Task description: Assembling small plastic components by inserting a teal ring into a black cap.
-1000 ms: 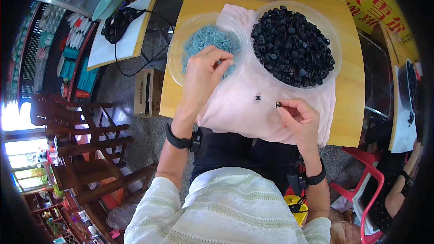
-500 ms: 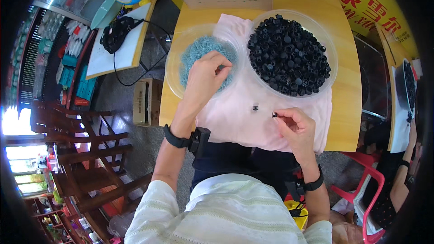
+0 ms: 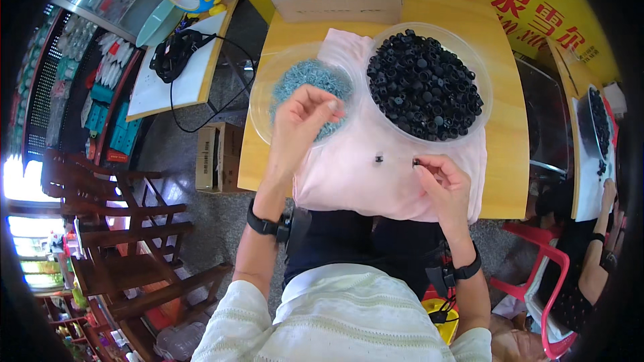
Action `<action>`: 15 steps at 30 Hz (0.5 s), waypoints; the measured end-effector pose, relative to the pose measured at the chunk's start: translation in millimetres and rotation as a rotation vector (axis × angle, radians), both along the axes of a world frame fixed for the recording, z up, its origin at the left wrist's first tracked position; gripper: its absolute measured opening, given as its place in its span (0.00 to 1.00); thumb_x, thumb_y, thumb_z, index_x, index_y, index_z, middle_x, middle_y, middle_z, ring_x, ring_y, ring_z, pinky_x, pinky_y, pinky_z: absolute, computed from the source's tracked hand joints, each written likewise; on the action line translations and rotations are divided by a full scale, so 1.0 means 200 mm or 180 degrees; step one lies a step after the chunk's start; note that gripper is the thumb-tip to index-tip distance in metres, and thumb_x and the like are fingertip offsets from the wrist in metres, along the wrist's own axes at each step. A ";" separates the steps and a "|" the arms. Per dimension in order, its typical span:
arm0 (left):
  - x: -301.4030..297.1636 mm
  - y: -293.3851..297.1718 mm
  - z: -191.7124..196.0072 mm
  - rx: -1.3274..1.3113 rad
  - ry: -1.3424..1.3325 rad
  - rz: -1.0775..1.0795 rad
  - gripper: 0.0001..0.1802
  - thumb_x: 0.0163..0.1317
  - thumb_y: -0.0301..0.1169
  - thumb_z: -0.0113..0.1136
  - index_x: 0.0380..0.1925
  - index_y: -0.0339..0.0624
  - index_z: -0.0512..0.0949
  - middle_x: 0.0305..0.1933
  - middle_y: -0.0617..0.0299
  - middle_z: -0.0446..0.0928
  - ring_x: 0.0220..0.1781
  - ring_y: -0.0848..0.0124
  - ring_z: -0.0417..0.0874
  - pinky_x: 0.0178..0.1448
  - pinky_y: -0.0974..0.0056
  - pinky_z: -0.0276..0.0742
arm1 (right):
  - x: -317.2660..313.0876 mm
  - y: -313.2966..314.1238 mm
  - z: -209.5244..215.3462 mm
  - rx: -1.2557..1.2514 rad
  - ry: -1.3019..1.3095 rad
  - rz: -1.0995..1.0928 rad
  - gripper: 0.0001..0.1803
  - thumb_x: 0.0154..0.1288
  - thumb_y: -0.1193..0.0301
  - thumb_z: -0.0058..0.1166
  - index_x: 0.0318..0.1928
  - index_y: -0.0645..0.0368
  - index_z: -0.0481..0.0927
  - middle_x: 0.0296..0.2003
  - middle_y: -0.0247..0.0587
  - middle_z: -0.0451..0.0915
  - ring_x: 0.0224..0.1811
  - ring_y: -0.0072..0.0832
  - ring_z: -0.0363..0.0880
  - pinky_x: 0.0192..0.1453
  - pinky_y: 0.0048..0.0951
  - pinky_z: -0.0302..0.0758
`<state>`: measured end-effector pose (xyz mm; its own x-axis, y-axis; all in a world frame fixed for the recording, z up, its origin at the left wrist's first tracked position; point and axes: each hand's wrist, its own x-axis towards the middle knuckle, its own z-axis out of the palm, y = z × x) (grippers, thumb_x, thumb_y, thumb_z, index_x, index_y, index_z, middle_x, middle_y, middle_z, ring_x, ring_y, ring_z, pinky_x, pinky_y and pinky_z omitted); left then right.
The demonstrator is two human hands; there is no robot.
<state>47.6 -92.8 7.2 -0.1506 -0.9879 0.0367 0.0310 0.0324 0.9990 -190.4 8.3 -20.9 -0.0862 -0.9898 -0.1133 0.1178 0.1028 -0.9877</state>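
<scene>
Right hand is pinching a small black part between thumb and forefinger tips, just above the pink cloth; the other fingers are curling loosely toward the palm. Left hand is hovering over the near-right side of the left clear tub, beside its teal pieces. Left thumb and forefinger are coming close together at the tips (can't tell if they're gripping a teal piece, too small to resolve).

Key relation: the pinched black part is sitting to the right of the left fingertips and nearer the body, with a stretch of cloth lying between the hands. Its long axis is not resolving at this size. A loose black piece is lying on the cloth in that gap, just left of the right fingertips, so the right hand is the nearer one.

Black caps are heaping up in the right clear tub, beyond the right hand. Both tubs are resting on the wooden worktop; a cardboard box is standing behind them.
</scene>
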 end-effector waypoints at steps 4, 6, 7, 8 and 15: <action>0.05 -0.07 0.03 -0.0554 -0.1350 0.0291 0.02 0.60 0.22 0.55 0.33 0.35 0.75 0.35 0.63 0.77 0.36 0.75 0.77 0.40 0.70 0.73 | -0.03 -0.03 0.10 -0.0537 0.0316 -0.0031 0.10 0.61 0.80 0.56 0.44 0.63 0.80 0.33 0.29 0.76 0.29 0.11 0.71 0.30 0.14 0.70; 0.03 -0.07 0.02 -0.1042 -0.1380 0.0335 0.03 0.60 0.23 0.55 0.33 0.35 0.74 0.40 0.62 0.76 0.38 0.75 0.75 0.38 0.70 0.72 | -0.11 -0.03 0.18 -0.0688 0.0371 -0.0320 0.10 0.62 0.76 0.54 0.44 0.63 0.80 0.33 0.31 0.77 0.28 0.12 0.70 0.29 0.14 0.69; 0.02 -0.07 0.05 -0.1326 -0.1648 0.0380 0.04 0.61 0.24 0.56 0.35 0.35 0.74 0.43 0.61 0.75 0.40 0.75 0.75 0.42 0.70 0.71 | -0.17 -0.03 0.23 -0.0653 0.0320 -0.0508 0.10 0.63 0.74 0.54 0.44 0.63 0.80 0.34 0.32 0.78 0.29 0.12 0.70 0.29 0.14 0.70; 0.01 -0.06 0.08 -0.1626 -0.1910 0.0426 0.06 0.62 0.26 0.56 0.37 0.35 0.75 0.47 0.60 0.74 0.43 0.74 0.75 0.46 0.70 0.71 | -0.23 -0.06 0.27 -0.0560 0.0422 -0.0825 0.11 0.64 0.71 0.52 0.44 0.63 0.80 0.35 0.34 0.79 0.28 0.15 0.71 0.29 0.15 0.71; -0.14 0.12 0.12 0.0149 0.0249 -0.0136 0.04 0.65 0.25 0.52 0.34 0.37 0.74 0.34 0.61 0.78 0.33 0.74 0.79 0.41 0.70 0.75 | -0.22 -0.07 0.19 -0.0160 -0.0860 -0.0589 0.13 0.63 0.69 0.56 0.47 0.60 0.80 0.35 0.37 0.81 0.32 0.17 0.77 0.30 0.18 0.74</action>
